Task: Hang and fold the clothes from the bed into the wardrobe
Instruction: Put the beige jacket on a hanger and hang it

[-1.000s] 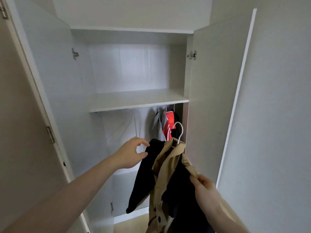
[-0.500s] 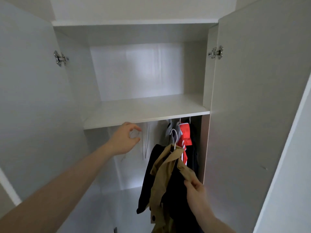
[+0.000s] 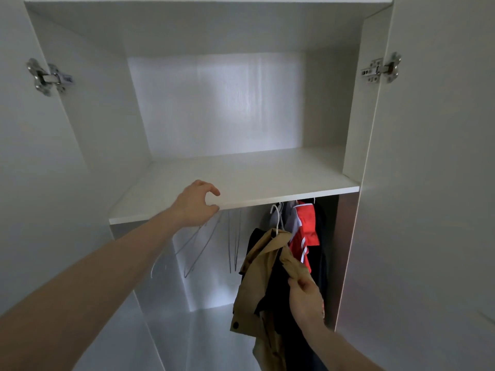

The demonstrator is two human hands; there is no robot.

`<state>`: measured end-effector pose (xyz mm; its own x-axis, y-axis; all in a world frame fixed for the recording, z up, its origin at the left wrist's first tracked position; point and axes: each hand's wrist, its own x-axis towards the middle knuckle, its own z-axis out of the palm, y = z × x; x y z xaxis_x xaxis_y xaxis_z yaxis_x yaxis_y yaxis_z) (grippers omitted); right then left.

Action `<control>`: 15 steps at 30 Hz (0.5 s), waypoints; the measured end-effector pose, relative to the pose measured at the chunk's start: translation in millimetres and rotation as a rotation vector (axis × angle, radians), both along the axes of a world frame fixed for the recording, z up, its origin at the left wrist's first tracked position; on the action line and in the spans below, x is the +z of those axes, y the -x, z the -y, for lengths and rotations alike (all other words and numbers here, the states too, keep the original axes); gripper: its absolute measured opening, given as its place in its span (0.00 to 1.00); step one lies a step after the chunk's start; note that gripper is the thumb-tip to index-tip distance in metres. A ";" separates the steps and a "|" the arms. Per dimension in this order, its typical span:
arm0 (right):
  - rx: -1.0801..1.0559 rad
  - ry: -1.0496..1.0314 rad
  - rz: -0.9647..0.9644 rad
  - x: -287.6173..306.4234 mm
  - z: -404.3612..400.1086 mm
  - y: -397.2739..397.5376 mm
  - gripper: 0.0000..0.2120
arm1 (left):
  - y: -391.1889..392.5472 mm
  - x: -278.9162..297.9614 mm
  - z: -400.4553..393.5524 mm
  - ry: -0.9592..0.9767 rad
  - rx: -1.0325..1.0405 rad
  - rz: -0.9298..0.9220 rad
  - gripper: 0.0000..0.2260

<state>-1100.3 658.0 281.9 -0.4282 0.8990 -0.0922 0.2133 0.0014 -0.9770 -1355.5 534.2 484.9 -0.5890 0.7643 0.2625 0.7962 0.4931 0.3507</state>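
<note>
A tan coat (image 3: 257, 279) with dark lining hangs from a white hanger (image 3: 276, 218), raised inside the open white wardrobe. My right hand (image 3: 305, 298) grips the coat's right front edge near the collar. My left hand (image 3: 197, 204) reaches up to the front edge of the shelf (image 3: 267, 180), fingers loosely curled, holding nothing. The hanger's hook sits just under the shelf; the rail is hidden behind the shelf edge.
A red and white garment (image 3: 305, 234), a grey one and dark ones hang at the right end under the shelf. Several bare wire hangers (image 3: 233, 245) hang left of them. Both wardrobe doors (image 3: 434, 183) stand open on either side.
I have come closer to the wardrobe. My left hand has risen from below the shelf to its front edge. The coat on its hanger has moved up and inward toward the hanging clothes.
</note>
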 end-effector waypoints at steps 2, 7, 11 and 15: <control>-0.032 0.014 -0.003 -4.7 -10.1 15.0 0.14 | 20.6 -1.7 -15.0 0.025 0.006 -0.005 0.17; -0.102 0.053 0.027 -14.2 -30.4 44.1 0.11 | 67.4 -15.2 -49.9 0.095 0.011 0.021 0.20; -0.115 -0.013 0.056 -19.1 -37.4 69.5 0.14 | 91.6 -32.7 -71.1 0.176 -0.009 0.049 0.24; -0.134 -0.069 0.102 -21.9 -44.3 94.0 0.13 | 103.0 -41.8 -86.5 0.151 -0.029 0.106 0.29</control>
